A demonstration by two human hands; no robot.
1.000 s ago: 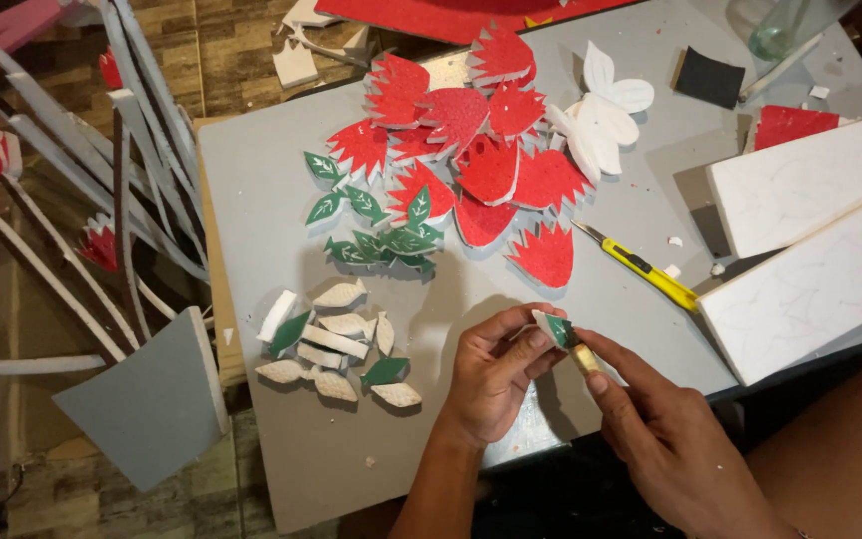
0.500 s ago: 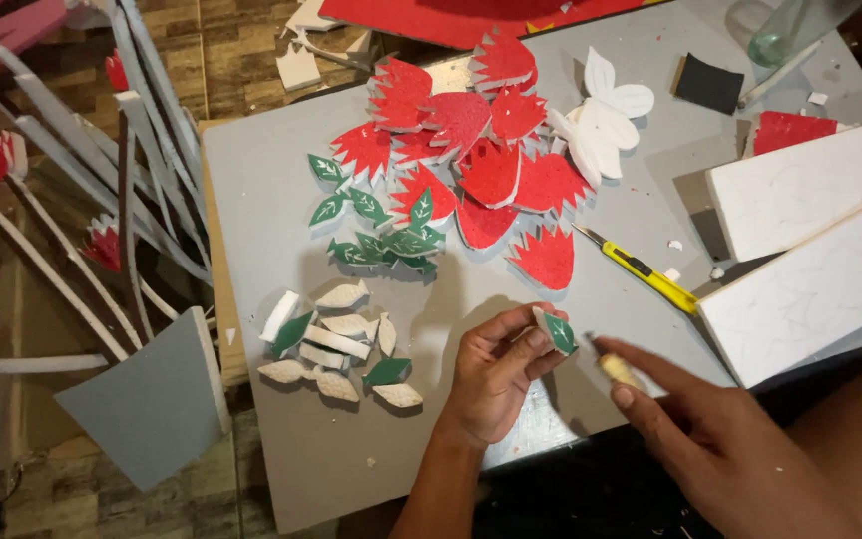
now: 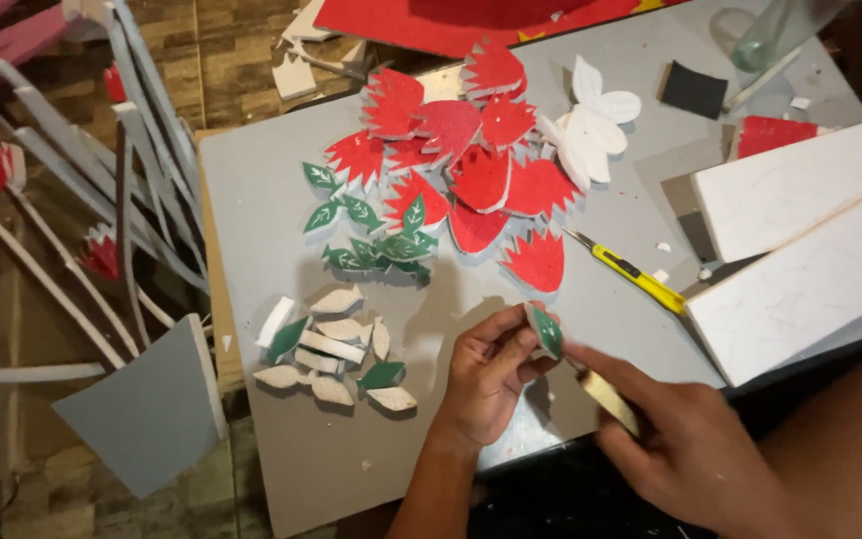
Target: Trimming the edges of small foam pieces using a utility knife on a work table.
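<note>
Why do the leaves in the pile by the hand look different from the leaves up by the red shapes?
The lower leaf pile shows mostly plain white faces, with only two or three green ones; the upper leaf group is all green with white veins facing up. The lower pile lies near the left hand; the upper group touches the red shapes. Both share the same pointed leaf outline and lie flat on the grey table.

Grey flat worktop (image 3: 251, 200) — red serrated foam petals (image 3: 456, 170) heaped near its far edge, a white foam flower cutout (image 3: 591, 130) touching them. Green foam leaves (image 3: 371, 235) just below; pale leaf-shaped offcuts (image 3: 331, 349) nearer. Yellow utility knife (image 3: 636, 277) beside two white foam blocks (image 3: 800, 240).
</note>
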